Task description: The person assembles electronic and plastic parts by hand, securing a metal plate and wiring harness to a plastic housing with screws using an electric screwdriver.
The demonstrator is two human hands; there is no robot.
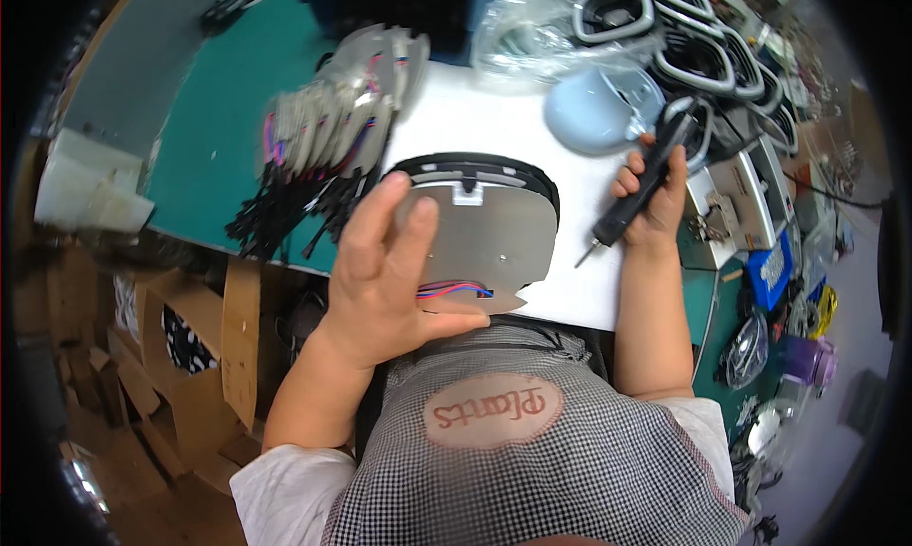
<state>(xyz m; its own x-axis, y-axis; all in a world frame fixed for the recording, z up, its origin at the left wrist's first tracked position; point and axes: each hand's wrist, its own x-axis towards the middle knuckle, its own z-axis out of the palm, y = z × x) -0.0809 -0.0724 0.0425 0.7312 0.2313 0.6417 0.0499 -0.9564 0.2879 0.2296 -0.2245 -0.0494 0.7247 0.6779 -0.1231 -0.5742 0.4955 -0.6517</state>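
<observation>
My right hand point(657, 197) is wrapped round a black electric screwdriver point(635, 204). The tool slants, with its thin bit pointing down to the left above the white work surface. In front of me lies a rounded grey panel point(489, 237) inside a curved black rim. Red and blue wires point(456, 288) run along the panel's lower part to a small slot. My left hand point(375, 271) is over the panel's left side, its fingers spread and the thumb stretched along the lower edge. Whether the fingertips touch the panel, I cannot tell.
A light blue rounded shell point(603, 109) lies at the back right, beside several grey-and-black frames point(698, 57) and clear plastic bags point(532, 38). Grey wired panels point(332, 119) are stacked on the left over the green mat point(195, 166). Cardboard boxes point(190, 342) stand at the lower left.
</observation>
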